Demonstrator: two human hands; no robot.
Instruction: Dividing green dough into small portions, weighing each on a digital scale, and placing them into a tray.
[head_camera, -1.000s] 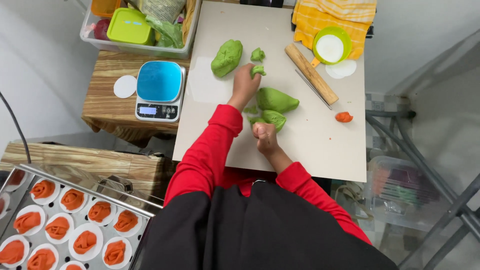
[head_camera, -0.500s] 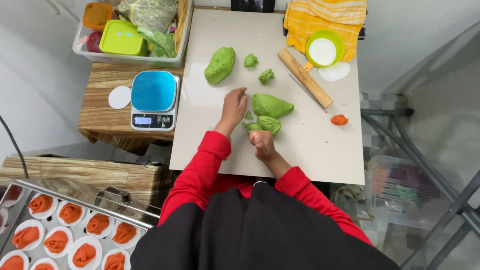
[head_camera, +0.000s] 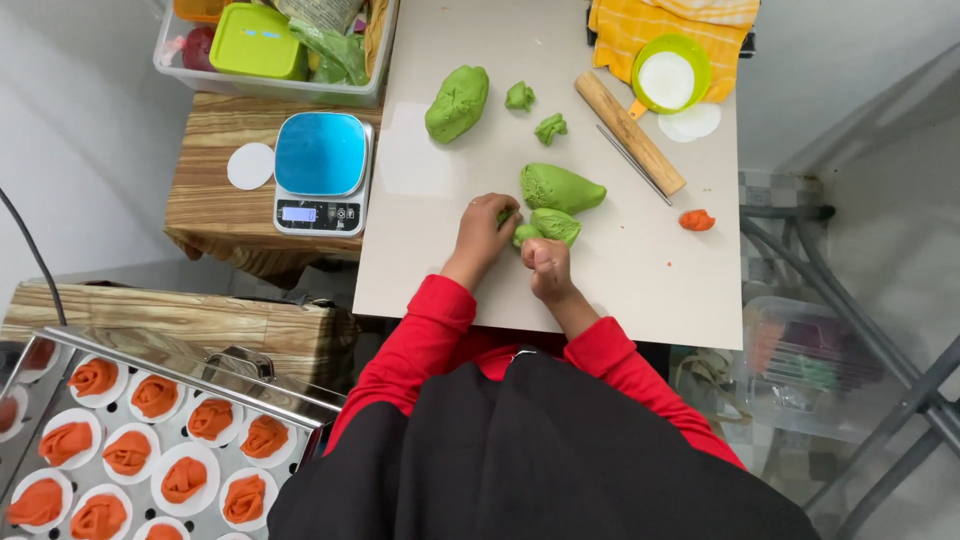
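On the beige board (head_camera: 640, 270) my left hand (head_camera: 485, 228) and my right hand (head_camera: 545, 263) meet over a small lump of green dough (head_camera: 550, 225). Both hands pinch at it, the left at its left end, the right from below. Just beyond lies a larger pointed piece of green dough (head_camera: 558, 187). A big green dough mass (head_camera: 457, 102) rests at the board's far left, with two small green bits (head_camera: 519, 96) (head_camera: 550, 127) beside it.
A wooden rolling pin (head_camera: 628, 131), a thin metal rod (head_camera: 632, 164), a green cup of white flour (head_camera: 668, 78), an orange dough bit (head_camera: 696, 219). A blue-topped scale (head_camera: 321, 170) sits on a wooden stand. A steel tray (head_camera: 120, 350) of orange dough rolls lies lower left.
My left hand has drawn back from the far small green bits to the lump near me, joining my right hand on it. The view has shifted slightly.
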